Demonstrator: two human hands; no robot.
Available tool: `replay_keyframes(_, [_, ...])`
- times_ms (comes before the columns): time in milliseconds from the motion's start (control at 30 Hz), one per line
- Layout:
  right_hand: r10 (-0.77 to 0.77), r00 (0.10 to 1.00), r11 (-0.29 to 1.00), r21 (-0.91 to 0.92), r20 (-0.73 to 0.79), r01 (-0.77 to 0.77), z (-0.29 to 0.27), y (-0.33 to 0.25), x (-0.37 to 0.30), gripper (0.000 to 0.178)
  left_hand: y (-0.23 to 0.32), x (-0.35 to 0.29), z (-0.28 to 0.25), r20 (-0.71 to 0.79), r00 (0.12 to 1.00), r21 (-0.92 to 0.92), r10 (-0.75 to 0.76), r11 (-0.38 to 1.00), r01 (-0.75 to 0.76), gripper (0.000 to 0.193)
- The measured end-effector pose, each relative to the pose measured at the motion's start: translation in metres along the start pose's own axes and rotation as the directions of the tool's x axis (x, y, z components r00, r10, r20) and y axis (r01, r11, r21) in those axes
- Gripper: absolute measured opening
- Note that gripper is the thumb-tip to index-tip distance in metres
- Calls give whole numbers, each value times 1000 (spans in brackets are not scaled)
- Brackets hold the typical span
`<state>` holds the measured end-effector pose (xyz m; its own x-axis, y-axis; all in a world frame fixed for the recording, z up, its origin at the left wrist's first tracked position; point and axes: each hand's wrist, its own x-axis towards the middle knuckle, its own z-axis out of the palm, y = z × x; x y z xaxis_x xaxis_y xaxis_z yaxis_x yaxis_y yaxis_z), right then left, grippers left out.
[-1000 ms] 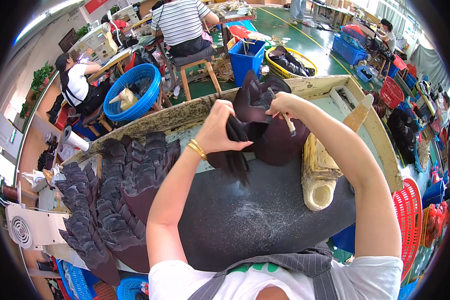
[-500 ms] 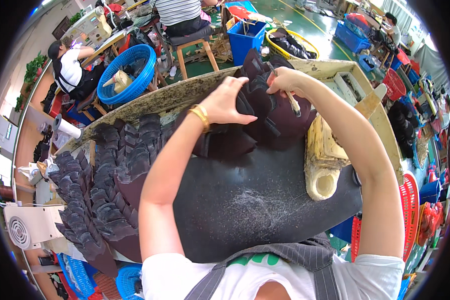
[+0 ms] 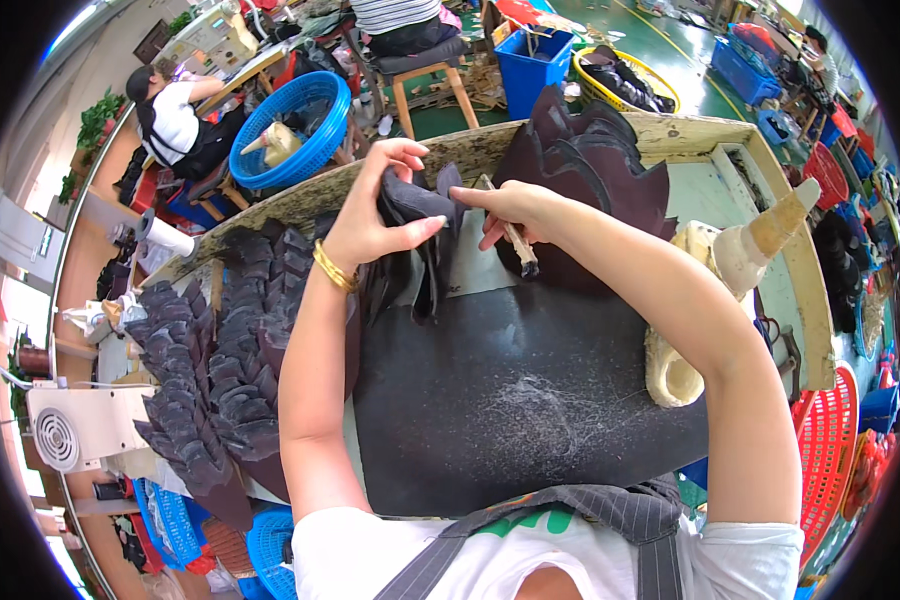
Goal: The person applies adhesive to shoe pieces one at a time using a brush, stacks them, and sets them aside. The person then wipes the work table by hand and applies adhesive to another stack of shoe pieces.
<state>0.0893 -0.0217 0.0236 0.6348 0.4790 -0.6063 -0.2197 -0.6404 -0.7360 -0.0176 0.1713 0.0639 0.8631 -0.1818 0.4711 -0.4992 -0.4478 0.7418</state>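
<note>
My left hand (image 3: 380, 210) is closed around a curled bunch of dark, leather-like cut pieces (image 3: 417, 205), held above the far part of the black work mat (image 3: 450, 420). In my right hand (image 3: 515, 210) is a thin worn stick brush (image 3: 519, 245), its dark tip pointing down toward me. The right fingers reach the edge of the held pieces, and whether they grip them I cannot tell. Beyond the right hand lies a fanned stack of dark maroon pieces (image 3: 605, 165). Long overlapping rows of similar pieces (image 3: 175, 370) cover the table's left side.
A cream, crusted container (image 3: 675, 375) with a cone-shaped piece (image 3: 770, 235) by it stands right of the mat. A raised wooden rim (image 3: 290, 200) edges the table. Blue baskets (image 3: 295, 130), a blue bin (image 3: 532, 75), a red basket (image 3: 827, 440) and seated co-workers surround it.
Both hands have moved left and nearer, away from the fanned stack. The left hand now holds a bunch of dark pieces upright. The brush stays in the right hand, and the view has shifted slightly.
</note>
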Motion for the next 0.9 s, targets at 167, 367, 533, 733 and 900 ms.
replay_keyframes(167, [-92,980,980,160,-174,120,7,-15,-22,65,-15,-15,12,0,1000,-62,-27,998,27,67])
replay_keyframes(367, [-115,981,981,-172,-155,88,-12,2,-8,22,-9,-20,12,-49,998,37,49,998,-47,62])
replay_keyframes(533, [-87,983,974,-220,-161,50,-33,6,-23,15,10,-23,-38,-192,981,159,37,987,-6,53])
replay_keyframes(733, [-58,995,992,111,-83,67,-43,11,-50,11,-20,13,37,46,996,303,73,949,-84,81])
replay_keyframes(900, [-40,990,996,70,-133,50,-52,23,-60,23,-51,37,110,-20,990,64,-137,988,138,83])
